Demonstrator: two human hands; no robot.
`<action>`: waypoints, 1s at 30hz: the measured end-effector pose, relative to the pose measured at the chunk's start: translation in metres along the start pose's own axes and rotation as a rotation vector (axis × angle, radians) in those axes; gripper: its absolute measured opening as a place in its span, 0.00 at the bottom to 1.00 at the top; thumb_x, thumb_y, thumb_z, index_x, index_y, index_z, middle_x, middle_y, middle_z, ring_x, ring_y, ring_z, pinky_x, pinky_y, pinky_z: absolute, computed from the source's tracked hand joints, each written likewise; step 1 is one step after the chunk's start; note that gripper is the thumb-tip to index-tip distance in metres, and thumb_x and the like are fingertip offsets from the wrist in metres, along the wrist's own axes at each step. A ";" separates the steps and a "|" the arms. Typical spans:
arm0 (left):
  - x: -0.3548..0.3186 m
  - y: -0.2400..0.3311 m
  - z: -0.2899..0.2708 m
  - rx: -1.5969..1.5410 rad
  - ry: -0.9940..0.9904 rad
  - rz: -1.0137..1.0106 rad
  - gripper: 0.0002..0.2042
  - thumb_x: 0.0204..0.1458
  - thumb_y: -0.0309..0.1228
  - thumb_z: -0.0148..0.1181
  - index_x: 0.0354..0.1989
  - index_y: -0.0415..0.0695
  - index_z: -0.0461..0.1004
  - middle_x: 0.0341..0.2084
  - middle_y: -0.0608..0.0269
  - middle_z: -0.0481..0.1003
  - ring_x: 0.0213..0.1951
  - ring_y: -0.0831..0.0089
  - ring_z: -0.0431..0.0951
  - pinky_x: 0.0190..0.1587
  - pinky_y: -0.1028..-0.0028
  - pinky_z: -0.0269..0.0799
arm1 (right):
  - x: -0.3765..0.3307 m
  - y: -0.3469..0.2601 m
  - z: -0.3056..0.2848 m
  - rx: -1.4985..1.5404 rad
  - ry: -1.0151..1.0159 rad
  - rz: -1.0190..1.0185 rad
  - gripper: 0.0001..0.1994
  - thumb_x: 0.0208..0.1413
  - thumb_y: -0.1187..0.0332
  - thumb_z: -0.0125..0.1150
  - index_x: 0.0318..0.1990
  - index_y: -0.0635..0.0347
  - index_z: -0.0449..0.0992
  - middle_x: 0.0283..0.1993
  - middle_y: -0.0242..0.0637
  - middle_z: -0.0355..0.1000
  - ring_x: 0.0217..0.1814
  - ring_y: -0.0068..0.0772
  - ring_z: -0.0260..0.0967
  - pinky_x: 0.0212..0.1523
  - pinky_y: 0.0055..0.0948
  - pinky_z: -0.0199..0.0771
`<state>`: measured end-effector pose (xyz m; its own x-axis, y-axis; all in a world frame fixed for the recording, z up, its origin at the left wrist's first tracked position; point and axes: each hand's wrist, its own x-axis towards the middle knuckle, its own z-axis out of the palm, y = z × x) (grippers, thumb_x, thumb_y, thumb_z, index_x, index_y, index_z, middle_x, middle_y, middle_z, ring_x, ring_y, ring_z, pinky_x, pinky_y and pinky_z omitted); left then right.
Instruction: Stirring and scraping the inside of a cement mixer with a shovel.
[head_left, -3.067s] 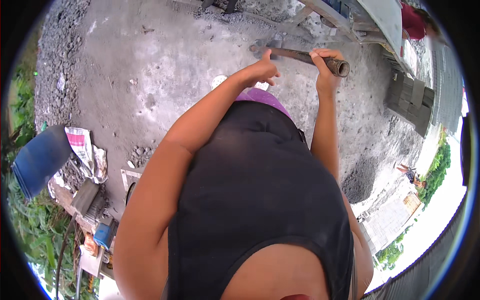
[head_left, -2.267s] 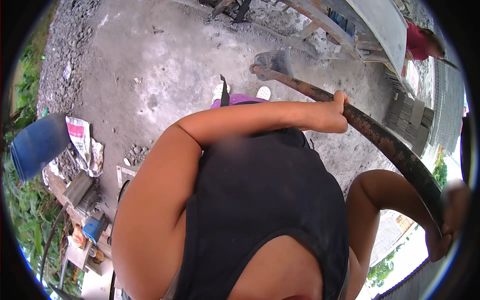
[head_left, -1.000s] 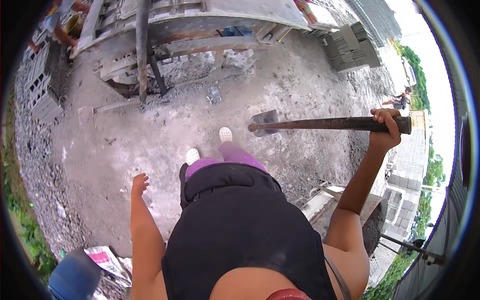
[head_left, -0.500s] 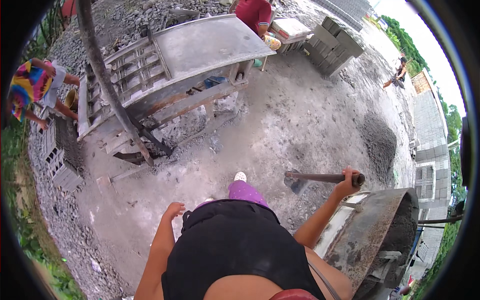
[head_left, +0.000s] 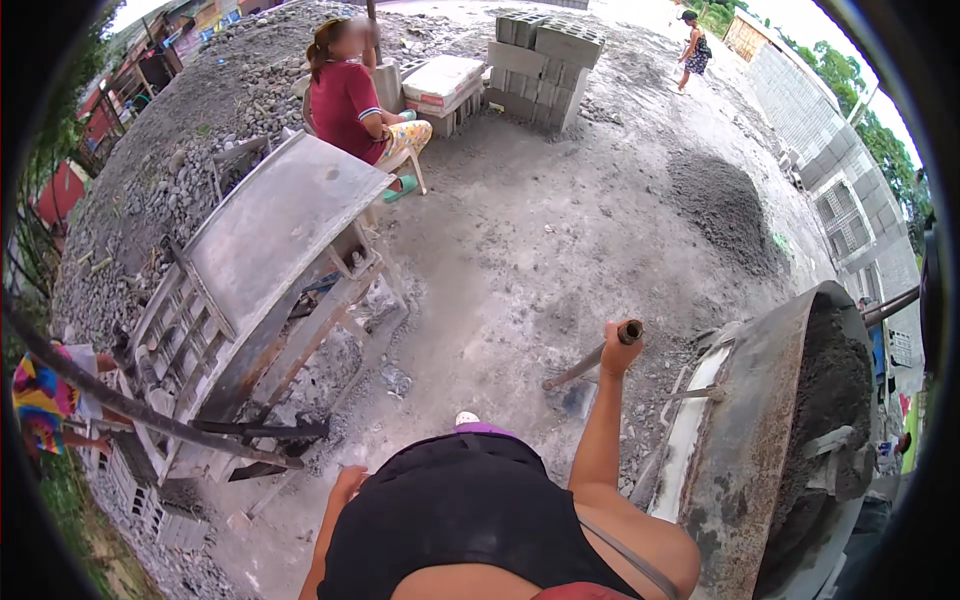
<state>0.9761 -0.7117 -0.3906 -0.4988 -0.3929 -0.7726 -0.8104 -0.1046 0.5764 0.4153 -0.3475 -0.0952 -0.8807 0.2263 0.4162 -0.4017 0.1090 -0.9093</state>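
My right hand (head_left: 620,352) is closed round the top end of a shovel's handle (head_left: 580,370), held out in front of me to the right. The shovel blade (head_left: 577,400) is low by the grey ground, partly hidden. Beside my left hip hangs my left hand (head_left: 350,484), its fingers loose with nothing seen in them. To the right of my right arm stands a large rusty metal drum (head_left: 735,430) holding dark, wet-looking mix (head_left: 825,400).
A metal-topped work table (head_left: 285,215) with a slatted mould stands left, a long pole (head_left: 150,420) across it. A person in red (head_left: 345,110) sits beyond, near stacked concrete blocks (head_left: 540,75). A dark sand pile (head_left: 720,205) lies ahead right; another person (head_left: 45,395) is far left.
My view has turned and tilted up, so the table shifts left and the seated person comes fully into view. My right hand still grips the shovel, whose handle now points more toward me.
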 end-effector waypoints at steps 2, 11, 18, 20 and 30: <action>0.019 0.039 0.006 -0.170 0.009 0.035 0.15 0.45 0.30 0.57 0.43 0.38 0.74 0.36 0.55 0.76 0.34 0.69 0.76 0.35 0.72 0.71 | 0.021 0.013 -0.001 -0.029 -0.002 -0.016 0.08 0.41 0.78 0.60 0.19 0.59 0.65 0.17 0.27 0.62 0.19 0.18 0.60 0.22 0.21 0.61; 0.031 0.242 -0.011 0.475 0.269 0.393 0.12 0.44 0.32 0.50 0.21 0.37 0.75 0.23 0.52 0.76 0.27 0.66 0.77 0.32 0.69 0.69 | 0.081 0.024 0.018 0.053 -0.061 0.148 0.10 0.42 0.76 0.61 0.18 0.58 0.65 0.17 0.26 0.63 0.20 0.17 0.59 0.22 0.19 0.59; 0.075 0.447 -0.033 -0.141 0.615 0.643 0.07 0.48 0.25 0.47 0.26 0.38 0.74 0.27 0.58 0.77 0.31 0.72 0.76 0.36 0.75 0.68 | 0.093 0.029 0.055 0.031 -0.066 0.174 0.07 0.44 0.77 0.58 0.21 0.59 0.65 0.20 0.30 0.64 0.21 0.20 0.61 0.24 0.21 0.63; 0.085 0.517 -0.039 -0.044 0.739 0.807 0.07 0.49 0.22 0.46 0.26 0.37 0.72 0.32 0.56 0.76 0.32 0.73 0.75 0.36 0.77 0.69 | 0.097 0.031 0.075 -0.015 -0.109 0.151 0.08 0.46 0.75 0.60 0.21 0.60 0.66 0.20 0.27 0.64 0.20 0.18 0.59 0.23 0.19 0.62; 0.197 0.685 -0.126 0.035 1.529 0.795 0.08 0.44 0.28 0.52 0.33 0.41 0.69 0.45 0.49 0.67 0.48 0.54 0.66 0.50 0.59 0.61 | 0.114 0.074 0.196 -0.057 -0.460 0.345 0.06 0.46 0.73 0.60 0.25 0.59 0.68 0.22 0.30 0.66 0.22 0.23 0.64 0.26 0.22 0.66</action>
<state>0.3619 -0.9759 -0.1141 -0.0441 -0.7813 0.6225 -0.5451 0.5410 0.6404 0.2358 -0.5034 -0.1156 -0.9821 -0.1844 0.0391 -0.0690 0.1584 -0.9850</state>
